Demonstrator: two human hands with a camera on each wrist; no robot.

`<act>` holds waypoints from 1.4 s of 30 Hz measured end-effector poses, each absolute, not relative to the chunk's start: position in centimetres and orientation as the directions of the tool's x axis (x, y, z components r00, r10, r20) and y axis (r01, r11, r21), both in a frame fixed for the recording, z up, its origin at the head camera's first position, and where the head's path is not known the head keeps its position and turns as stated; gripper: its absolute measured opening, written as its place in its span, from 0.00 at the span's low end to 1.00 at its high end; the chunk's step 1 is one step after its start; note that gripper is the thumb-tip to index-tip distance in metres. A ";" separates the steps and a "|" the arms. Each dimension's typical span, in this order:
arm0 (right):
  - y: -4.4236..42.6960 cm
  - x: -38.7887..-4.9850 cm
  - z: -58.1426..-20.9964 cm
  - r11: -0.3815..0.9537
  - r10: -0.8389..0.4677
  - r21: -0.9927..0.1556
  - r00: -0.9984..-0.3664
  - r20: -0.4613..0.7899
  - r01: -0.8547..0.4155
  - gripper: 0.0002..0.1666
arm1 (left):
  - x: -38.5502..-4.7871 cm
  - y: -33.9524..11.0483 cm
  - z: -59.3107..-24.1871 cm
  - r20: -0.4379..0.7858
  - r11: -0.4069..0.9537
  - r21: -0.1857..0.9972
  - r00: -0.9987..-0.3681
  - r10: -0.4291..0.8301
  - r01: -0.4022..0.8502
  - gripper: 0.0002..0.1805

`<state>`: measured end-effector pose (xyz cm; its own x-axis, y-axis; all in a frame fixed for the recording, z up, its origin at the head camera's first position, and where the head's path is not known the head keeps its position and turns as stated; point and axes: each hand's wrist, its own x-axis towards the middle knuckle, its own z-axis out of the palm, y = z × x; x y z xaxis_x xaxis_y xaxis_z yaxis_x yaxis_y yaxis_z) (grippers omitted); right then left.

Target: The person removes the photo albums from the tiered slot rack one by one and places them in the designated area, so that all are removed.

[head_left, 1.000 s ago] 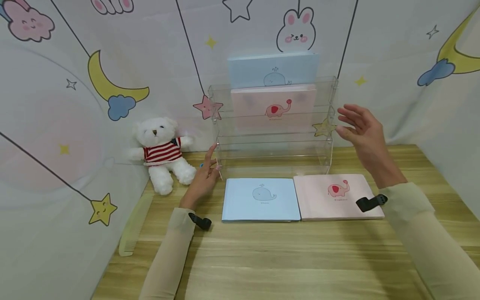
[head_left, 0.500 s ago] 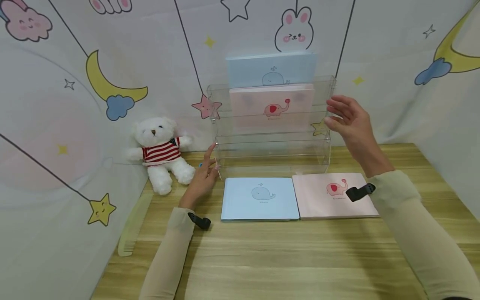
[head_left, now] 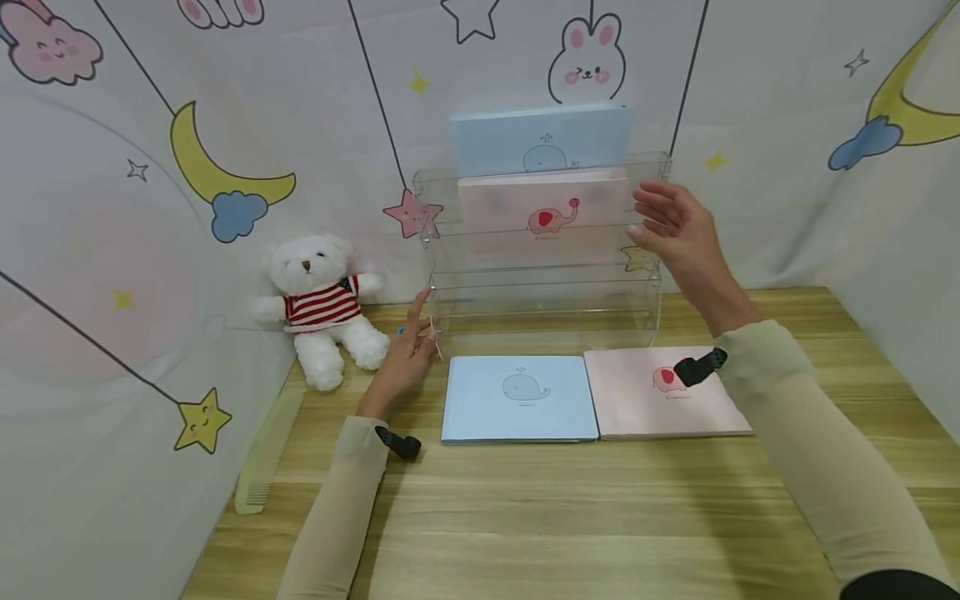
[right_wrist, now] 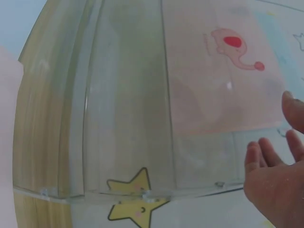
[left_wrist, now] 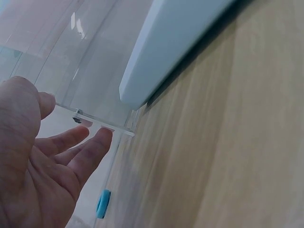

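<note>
The left hand (head_left: pixel 406 360), fingers stretched, touches the clear rack (head_left: pixel 543 297) at its eight o'clock, maybe to steady it. The right hand (head_left: pixel 684 237), fingers loose, holding nothing, is at the pink book's (head_left: pixel 544 204) three o'clock; the rack props that up.

White cartoon-print backdrop (head_left: pixel 772 108) behind wood-grain tabletop (head_left: pixel 540 517).

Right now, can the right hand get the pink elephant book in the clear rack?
Probably yes: the right hand is empty, close beside the pink elephant book, whose top seems to poke above the clear panel.
</note>
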<state>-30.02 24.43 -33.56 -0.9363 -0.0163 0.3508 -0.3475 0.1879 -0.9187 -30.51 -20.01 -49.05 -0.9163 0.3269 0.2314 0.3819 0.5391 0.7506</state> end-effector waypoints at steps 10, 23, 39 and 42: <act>23.8 -30.8 -33.2 0.190 -0.004 -0.922 -0.940 0.342 -0.337 0.38 | -30.4 -20.0 -49.1 0.260 0.538 0.740 -0.909 0.325 0.404 0.42; 23.1 -31.6 -32.0 0.200 -0.002 -0.926 -0.946 0.325 -0.319 0.37 | -30.4 -20.1 -49.2 0.265 0.540 0.735 -0.906 0.329 0.411 0.41; 22.3 -33.0 -31.2 0.249 -0.014 -0.914 -0.945 0.327 -0.320 0.25 | -30.4 -20.0 -49.1 0.260 0.536 0.741 -0.909 0.327 0.405 0.41; 22.1 -33.2 -31.1 0.253 -0.009 -0.918 -0.949 0.314 -0.306 0.24 | -30.4 -20.0 -49.1 0.251 0.541 0.741 -0.911 0.326 0.398 0.41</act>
